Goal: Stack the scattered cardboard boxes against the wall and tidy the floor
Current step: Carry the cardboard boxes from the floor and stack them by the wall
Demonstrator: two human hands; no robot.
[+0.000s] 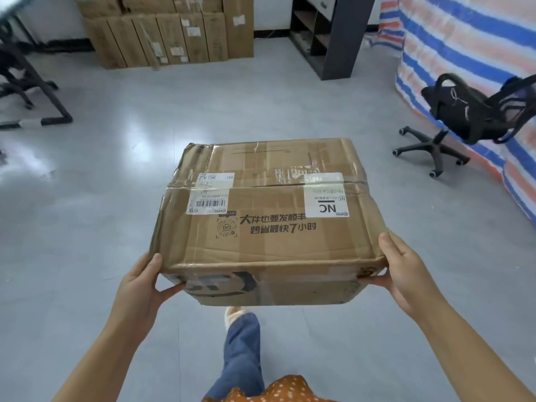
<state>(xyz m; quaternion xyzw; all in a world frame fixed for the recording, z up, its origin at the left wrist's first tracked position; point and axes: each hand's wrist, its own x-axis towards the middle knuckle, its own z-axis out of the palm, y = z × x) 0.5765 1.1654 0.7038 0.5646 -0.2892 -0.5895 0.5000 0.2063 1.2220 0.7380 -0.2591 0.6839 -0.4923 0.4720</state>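
gripping the taped brown cardboard box in left hand and right hand, the person was mid-carry; the stacked brown cartons at upper left awaited it.

Worn brown cardboard box with white shipping labels held off the grey floor, left hand and right hand gripping its near corners, brown cardboard boxes stacked at the wall, black office chair right

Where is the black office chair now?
In the head view, the black office chair stands at the right, on the grey floor beside the striped tarpaulin.
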